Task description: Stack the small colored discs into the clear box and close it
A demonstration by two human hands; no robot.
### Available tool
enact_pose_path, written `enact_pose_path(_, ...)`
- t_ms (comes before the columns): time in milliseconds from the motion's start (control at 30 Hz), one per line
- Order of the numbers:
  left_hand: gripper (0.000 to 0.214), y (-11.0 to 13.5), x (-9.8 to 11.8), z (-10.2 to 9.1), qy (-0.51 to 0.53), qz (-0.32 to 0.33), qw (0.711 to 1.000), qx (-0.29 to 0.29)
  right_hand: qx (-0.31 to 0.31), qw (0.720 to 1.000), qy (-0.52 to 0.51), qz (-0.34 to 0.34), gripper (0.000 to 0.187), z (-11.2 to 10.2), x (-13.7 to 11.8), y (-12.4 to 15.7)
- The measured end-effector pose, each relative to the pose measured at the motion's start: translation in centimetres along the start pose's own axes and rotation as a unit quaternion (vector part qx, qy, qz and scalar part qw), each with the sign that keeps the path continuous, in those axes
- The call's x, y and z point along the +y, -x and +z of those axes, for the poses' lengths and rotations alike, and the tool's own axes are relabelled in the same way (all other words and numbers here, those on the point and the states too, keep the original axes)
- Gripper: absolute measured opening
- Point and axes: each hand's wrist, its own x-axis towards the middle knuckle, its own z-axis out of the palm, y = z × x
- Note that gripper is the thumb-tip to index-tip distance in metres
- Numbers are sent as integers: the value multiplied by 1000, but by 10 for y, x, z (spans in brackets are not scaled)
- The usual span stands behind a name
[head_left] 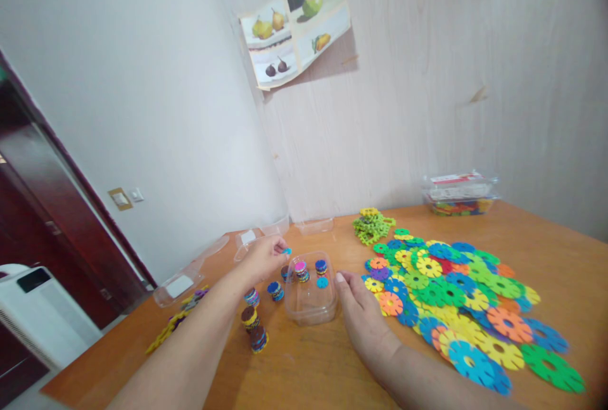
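Note:
My left hand (270,255) is closed in a pinch on a small blue disc (287,251), above the far left corner of a clear plastic container (311,316). Inside the container are a pink-topped stack of discs (301,272), a blue-topped stack (321,267) and a single light-blue disc (322,282). My right hand (358,308) has its curled fingers against the container's right wall, the thumb uppermost. Left of the container stand several more disc stacks, among them a blue-topped one (275,291) and a brown-topped one (259,338).
Large colourful slotted discs (446,293) spread over the right of the wooden table (304,372). Behind them sits a green pile of pieces (373,227); a filled clear box (460,193) is by the wall. Clear lids (178,286) and yellow and purple pieces (173,327) lie left.

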Motion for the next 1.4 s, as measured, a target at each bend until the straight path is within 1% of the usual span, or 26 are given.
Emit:
enact_pose_path(133, 19, 4, 31, 9, -46, 76, 995, -49, -11, 1000, -14, 2, 42, 1, 2, 0)
enact_pose_path(233, 14, 6, 47, 23, -91, 122, 984, -95, -19, 1000, -18, 5, 41, 1, 3, 0)
enact_pose_path(367, 9, 7, 54, 39, -127, 137, 973, -138, -22, 999, -33, 8, 40, 2, 2, 0)
enact_pose_path(467, 9, 7, 53, 46, -144, 155, 967, -139, -23, 999, -37, 8, 39, 3, 4, -1)
enact_pose_path(567, 11, 7, 51, 47, -165, 144, 964, -153, -13, 1000, -24, 1, 39, 4, 9, -3)
enact_pose_path(700, 16, 8, 53, 42, -189, 95, 954, -212, 0, 1000, -14, -5, 39, 5, 12, -4)
enact_pose_path(833, 20, 12, 58, 39, -210, 75, 942, -253, -14, 1000, -25, -5, 39, 5, 9, -3)
enact_pose_path(900, 17, 13, 61, 38, -207, 72, 943, -250, -19, 999, -28, -5, 39, 5, 8, -3)
enact_pose_path(1033, 14, 14, 63, 38, -191, 82, 953, -221, -15, 999, -30, -5, 39, 4, 8, -3)
enact_pose_path(1200, 17, 12, 63, 40, -205, 87, 947, -230, -14, 1000, -20, -6, 40, 4, 7, -2)
enact_pose_path(1300, 19, 11, 59, 41, -208, 100, 945, -232, -25, 999, -19, 0, 40, 4, 6, -1)
enact_pose_path(1400, 21, 7, 51, 32, -169, 117, 955, -215, -38, 999, -22, 3, 39, 3, 6, -1)
